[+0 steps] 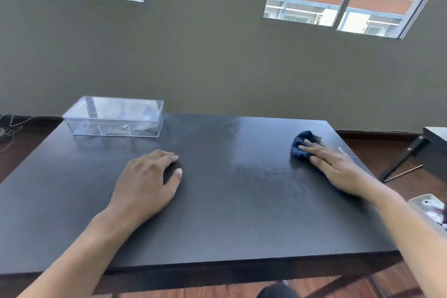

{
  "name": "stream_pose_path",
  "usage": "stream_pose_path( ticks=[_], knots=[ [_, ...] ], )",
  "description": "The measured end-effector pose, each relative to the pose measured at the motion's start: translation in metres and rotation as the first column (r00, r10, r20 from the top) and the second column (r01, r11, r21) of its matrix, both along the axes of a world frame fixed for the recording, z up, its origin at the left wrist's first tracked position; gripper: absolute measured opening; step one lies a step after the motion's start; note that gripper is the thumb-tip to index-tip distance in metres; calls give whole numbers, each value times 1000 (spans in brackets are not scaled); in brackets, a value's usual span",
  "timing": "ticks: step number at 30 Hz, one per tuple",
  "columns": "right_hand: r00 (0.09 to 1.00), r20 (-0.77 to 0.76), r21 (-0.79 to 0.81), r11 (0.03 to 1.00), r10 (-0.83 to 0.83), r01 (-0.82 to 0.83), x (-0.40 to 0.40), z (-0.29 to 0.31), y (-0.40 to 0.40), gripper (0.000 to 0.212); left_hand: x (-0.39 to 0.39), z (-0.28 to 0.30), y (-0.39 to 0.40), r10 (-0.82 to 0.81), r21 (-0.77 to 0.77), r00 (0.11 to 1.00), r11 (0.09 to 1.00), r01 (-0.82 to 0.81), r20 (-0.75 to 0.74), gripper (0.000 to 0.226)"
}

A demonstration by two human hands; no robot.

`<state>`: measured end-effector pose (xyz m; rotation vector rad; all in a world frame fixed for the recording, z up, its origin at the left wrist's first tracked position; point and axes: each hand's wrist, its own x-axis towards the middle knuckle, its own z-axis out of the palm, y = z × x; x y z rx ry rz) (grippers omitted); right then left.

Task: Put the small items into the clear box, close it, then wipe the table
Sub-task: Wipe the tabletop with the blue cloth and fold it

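The clear box [116, 116] stands at the far left of the dark table [217, 213] with its lid down; small items show dimly through its walls. My right hand [336, 167] lies flat with straight fingers on a dark blue cloth [301, 144] near the table's far right edge and presses it onto the surface. A damp, streaky patch shines on the tabletop to the left of the cloth. My left hand [147, 181] rests palm down on the table's middle left, fingers loosely bent, holding nothing.
A grey wall with two windows rises behind the table. A dark stand with a slanted leg [406, 155] and a thin stick are on the wooden floor at the right. A white tray [428, 208] sits by my right forearm. Cables lie at the far left.
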<state>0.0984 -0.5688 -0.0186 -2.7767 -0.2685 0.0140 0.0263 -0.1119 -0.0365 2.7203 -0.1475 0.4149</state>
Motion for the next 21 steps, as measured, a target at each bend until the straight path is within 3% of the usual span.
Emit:
stream_pose_path(
  ticks=[4,10,15,21],
  knots=[
    [999,2,-21,998,-54,54,56,-2,58,43,-7,-1,41,61,85,997,995,-57,-46,51],
    [998,-40,-1,999,45,-46,105,-5,180,47,-18,-9,58,38,26,998,999,-36,-51,58],
    [993,-63,-8,995,103,-103,108,-6,253,50,-17,-11,57,60,16,998,998,-59,-38,49],
    [982,-65,-11,983,180,-181,85,-6,278,50,-18,-9,57,67,2,997,998,-67,-35,48]
  ],
)
